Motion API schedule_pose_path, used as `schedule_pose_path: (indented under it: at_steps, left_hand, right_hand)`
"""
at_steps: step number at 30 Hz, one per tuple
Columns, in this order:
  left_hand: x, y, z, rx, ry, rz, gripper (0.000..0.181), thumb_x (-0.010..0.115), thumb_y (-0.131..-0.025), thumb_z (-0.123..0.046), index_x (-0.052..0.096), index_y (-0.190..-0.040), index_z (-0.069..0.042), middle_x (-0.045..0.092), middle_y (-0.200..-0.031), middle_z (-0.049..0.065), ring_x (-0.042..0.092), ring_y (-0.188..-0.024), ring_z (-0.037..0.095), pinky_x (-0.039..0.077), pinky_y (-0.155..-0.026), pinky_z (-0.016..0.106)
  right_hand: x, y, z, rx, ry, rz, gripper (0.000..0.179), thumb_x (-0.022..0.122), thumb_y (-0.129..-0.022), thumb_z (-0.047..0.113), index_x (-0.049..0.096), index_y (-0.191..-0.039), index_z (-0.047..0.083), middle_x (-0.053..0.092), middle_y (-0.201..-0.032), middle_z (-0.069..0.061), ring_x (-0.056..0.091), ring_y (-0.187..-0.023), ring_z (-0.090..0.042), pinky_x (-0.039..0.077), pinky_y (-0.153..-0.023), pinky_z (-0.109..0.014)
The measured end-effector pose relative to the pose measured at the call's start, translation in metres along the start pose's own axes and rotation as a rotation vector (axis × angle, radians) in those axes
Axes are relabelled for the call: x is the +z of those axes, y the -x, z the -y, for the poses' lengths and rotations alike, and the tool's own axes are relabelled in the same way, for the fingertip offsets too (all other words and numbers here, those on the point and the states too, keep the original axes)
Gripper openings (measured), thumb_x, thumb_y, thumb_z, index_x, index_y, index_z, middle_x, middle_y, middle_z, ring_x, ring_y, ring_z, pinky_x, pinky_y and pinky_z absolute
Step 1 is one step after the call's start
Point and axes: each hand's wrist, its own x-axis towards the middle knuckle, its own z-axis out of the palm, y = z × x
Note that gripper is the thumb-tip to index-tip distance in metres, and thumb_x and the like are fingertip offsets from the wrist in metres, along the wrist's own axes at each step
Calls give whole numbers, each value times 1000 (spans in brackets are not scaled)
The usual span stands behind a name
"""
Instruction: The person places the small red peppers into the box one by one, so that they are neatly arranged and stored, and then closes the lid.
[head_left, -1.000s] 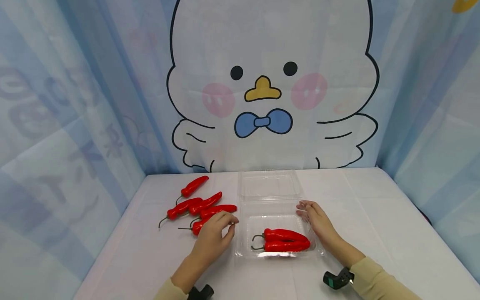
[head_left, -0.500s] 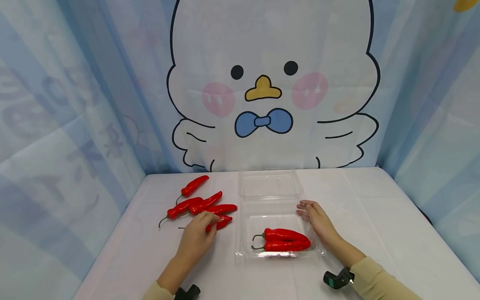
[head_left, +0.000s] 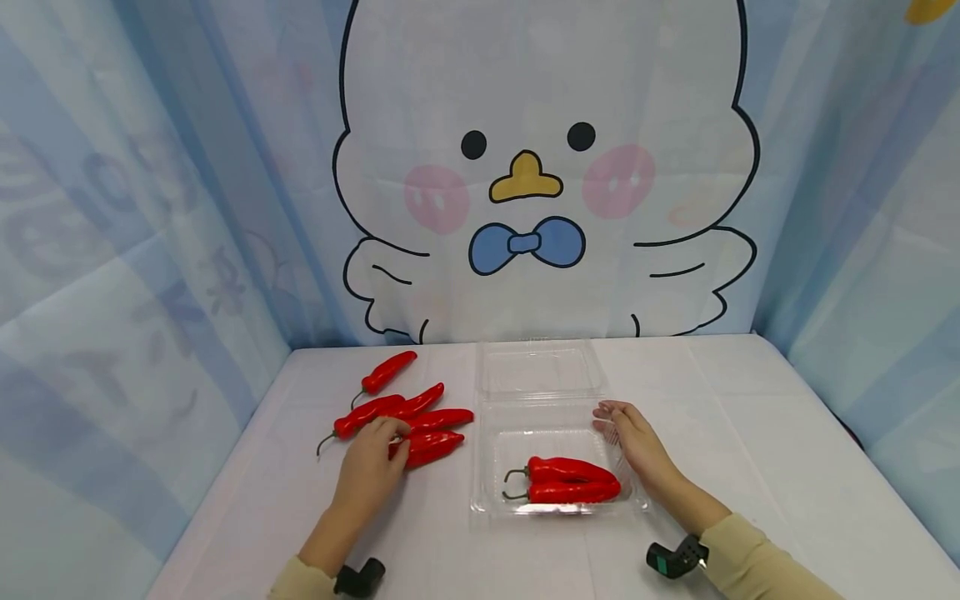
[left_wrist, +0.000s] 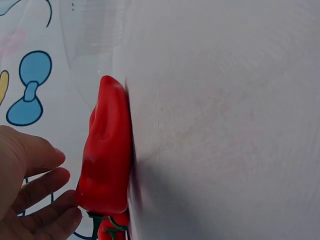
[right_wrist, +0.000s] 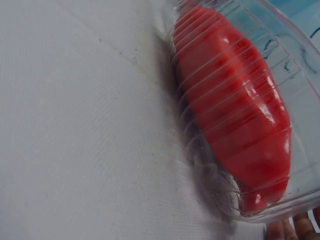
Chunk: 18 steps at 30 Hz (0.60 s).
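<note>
In the head view my left hand [head_left: 369, 467] is at the stem end of the nearest red chili pepper [head_left: 433, 448] in the group on the left. The left wrist view shows that pepper [left_wrist: 106, 150] standing out beside my fingers, the thumb apart from it and the lower fingertips right at its stem end. My right hand [head_left: 636, 442] rests at the right side of an open clear plastic clamshell box [head_left: 491, 467], fingers extended along its wall. Two red peppers [head_left: 573, 492] lie side by side in the box, their stems to the left; its ribbed wall covers them in the right wrist view.
Several more red peppers lie behind the nearest one, with a single pepper [head_left: 390, 372] farthest back. The box's lid [head_left: 540, 371] lies folded back toward the curtain [head_left: 525, 308]. A white cloth [head_left: 750, 433] covers the table.
My left hand has moved left from the nearest pepper's tip side to its stem end, uncovering more of its body. The right hand, box and peppers stay in place.
</note>
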Motion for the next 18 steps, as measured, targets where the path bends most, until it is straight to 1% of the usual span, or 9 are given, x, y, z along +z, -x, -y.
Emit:
schedule_pose_path:
  at_steps: [6,11,18]
  left_hand:
    - [-2,-3,3,-66,-14,54,34,85,-86,-19,69,-114,-11,70,-113,9,65,-104,25,61,-91,43]
    - [-3,-4,4,-91,-17,95,37,86,-85,-20,68,-116,-10,69,-115,10,65,-106,26,61,-92,44]
    - [-6,-2,1,-107,-1,124,43,88,-83,-17,67,-119,-8,68,-119,12,64,-110,28,62,-89,44]
  right_hand:
    - [0,1,0,-2,5,-2,47,27,-115,26,33,-149,-5,47,-152,-29,49,-141,-43,33,-120,-55]
    - [0,0,0,1,10,0,48,27,-115,27,33,-150,-5,47,-152,-29,48,-141,-43,33,-120,-56]
    - [0,0,1,6,8,4,48,28,-115,27,32,-150,-5,46,-153,-29,48,-142,-43,33,-120,-55]
